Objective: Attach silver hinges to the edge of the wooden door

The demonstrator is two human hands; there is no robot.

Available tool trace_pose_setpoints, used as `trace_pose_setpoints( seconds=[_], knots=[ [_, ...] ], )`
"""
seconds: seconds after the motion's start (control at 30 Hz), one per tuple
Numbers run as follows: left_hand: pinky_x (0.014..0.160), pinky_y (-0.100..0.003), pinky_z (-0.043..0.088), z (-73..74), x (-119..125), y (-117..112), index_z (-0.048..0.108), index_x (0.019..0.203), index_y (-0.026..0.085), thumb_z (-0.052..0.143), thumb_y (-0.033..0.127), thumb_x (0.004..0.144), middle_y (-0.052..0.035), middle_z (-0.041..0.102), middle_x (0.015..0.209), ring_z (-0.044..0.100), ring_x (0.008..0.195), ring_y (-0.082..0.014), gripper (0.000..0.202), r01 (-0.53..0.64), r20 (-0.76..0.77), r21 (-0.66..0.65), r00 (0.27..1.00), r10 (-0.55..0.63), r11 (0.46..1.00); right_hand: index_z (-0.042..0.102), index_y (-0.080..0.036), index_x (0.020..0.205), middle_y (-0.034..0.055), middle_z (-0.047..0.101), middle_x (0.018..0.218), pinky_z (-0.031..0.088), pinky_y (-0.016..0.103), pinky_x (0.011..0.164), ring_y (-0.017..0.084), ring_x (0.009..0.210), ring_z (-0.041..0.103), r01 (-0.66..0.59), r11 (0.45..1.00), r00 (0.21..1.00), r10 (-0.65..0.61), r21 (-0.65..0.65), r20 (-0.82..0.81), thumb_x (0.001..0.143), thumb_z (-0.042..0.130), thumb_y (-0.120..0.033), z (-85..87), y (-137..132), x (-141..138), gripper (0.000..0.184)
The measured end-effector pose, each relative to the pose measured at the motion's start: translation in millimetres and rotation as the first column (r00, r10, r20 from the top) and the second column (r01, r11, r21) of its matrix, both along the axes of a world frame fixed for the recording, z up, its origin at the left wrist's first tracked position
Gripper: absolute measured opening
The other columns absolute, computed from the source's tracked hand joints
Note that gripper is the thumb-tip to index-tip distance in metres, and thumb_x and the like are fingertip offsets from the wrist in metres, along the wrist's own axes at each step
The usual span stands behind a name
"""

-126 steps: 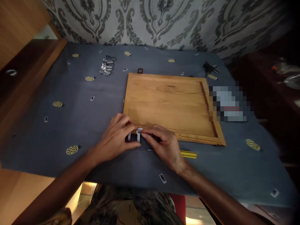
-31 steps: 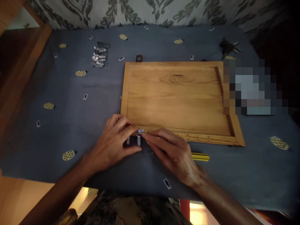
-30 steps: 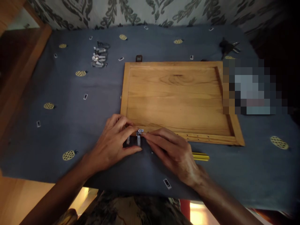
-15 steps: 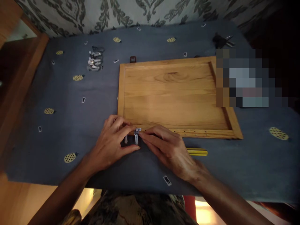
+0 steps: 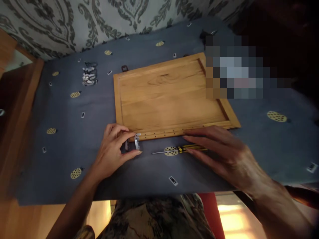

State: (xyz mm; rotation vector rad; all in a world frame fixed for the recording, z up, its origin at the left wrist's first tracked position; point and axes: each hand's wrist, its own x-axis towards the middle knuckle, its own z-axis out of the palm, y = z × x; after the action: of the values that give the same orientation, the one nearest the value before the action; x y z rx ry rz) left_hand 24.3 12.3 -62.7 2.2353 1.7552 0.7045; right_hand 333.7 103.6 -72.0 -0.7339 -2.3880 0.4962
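The framed wooden panel lies on the blue cloth, with a row of small dark holes along its near edge. At its near left corner, my left hand holds a small metal bracket between index finger and thumb, against the edge. A second metal bracket is beside it, partly hidden by my fingers. My right hand is over the yellow-and-black handle of a screwdriver, fingers apart, with no closed grip visible. The screwdriver's shaft points left along the panel's near edge.
A pile of metal brackets lies at the back left of the cloth. Behind the panel is a small brown piece. A dark tool lies at the back right, near a blurred-out patch. Wooden furniture borders the left.
My right hand has left the bracket and moved right to the screwdriver, uncovering its shaft. My left hand stays at the bracket. The view has shifted and tilted.
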Motion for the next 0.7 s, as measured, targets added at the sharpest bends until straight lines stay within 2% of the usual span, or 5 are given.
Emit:
trace_pose_setpoints(
  seconds=[0.1, 0.3, 0.53, 0.6, 0.7],
  knots=[
    [0.093, -0.046, 0.049, 0.9, -0.8, 0.8, 0.063, 0.117, 0.026, 0.081, 0.03, 0.085, -0.0039, 0.057, 0.112, 0.05, 0.108, -0.0244, 0.037, 0.013, -0.012, 0.015, 1.0, -0.012, 1.0, 0.069, -0.027, 0.122, 0.0087, 0.073, 0.123, 0.057, 0.05, 0.086, 0.031, 0.11, 0.07, 0.025, 0.999, 0.999, -0.026, 0.033, 0.042, 0.101, 0.056, -0.038, -9.9, -8.4, 17.8, 0.027],
    [0.091, -0.044, 0.05, -1.3, -2.8, 1.8, 0.065, 0.115, 0.027, 0.083, 0.033, 0.082, -0.0028, 0.059, 0.11, 0.052, 0.106, -0.0244, 0.038, 0.009, -0.023, 0.048, 1.0, -0.008, 0.999, 0.068, -0.026, 0.125, 0.0089, 0.072, 0.123, 0.056, 0.048, 0.087, 0.027, 0.106, 0.07, 0.063, 0.993, 0.995, -0.07, 0.096, 0.077, 0.103, 0.049, -0.025, -20.4, -18.4, 24.8, 0.028],
    [0.088, -0.04, 0.052, -6.7, -4.4, 2.6, 0.067, 0.112, 0.026, 0.087, 0.033, 0.078, -0.0025, 0.059, 0.108, 0.051, 0.104, -0.0236, 0.04, 0.015, -0.036, 0.103, 0.999, -0.012, 0.995, 0.068, -0.025, 0.126, 0.0078, 0.074, 0.104, 0.06, 0.035, 0.078, 0.021, 0.093, 0.071, -0.003, 0.999, 0.999, 0.001, -0.045, -0.038, 0.101, 0.052, -0.017, -11.9, -21.5, 24.7, 0.031],
    [0.087, -0.04, 0.052, -7.3, -4.2, 2.8, 0.067, 0.11, 0.026, 0.088, 0.033, 0.076, -0.0022, 0.059, 0.107, 0.052, 0.104, -0.0237, 0.041, 0.002, -0.035, 0.1, 0.999, 0.002, 0.995, 0.069, -0.024, 0.124, 0.0076, 0.075, 0.104, 0.06, 0.032, 0.079, 0.019, 0.093, 0.072, 0.021, 0.993, 0.994, -0.034, -0.117, -0.105, 0.098, 0.057, -0.017, -7.8, -24.9, 22.8, 0.029],
    [0.088, -0.04, 0.052, -7.2, -4.2, 3.0, 0.068, 0.109, 0.026, 0.09, 0.032, 0.074, -0.0021, 0.059, 0.107, 0.052, 0.104, -0.024, 0.041, -0.013, -0.035, 0.093, 0.999, 0.016, 0.996, 0.072, -0.024, 0.116, 0.0067, 0.077, 0.101, 0.06, 0.03, 0.077, 0.018, 0.087, 0.073, 0.123, 0.96, 0.955, -0.183, -0.251, -0.232, 0.094, 0.067, -0.022, 1.1, -29.5, 15.0, 0.023]
  ],
)
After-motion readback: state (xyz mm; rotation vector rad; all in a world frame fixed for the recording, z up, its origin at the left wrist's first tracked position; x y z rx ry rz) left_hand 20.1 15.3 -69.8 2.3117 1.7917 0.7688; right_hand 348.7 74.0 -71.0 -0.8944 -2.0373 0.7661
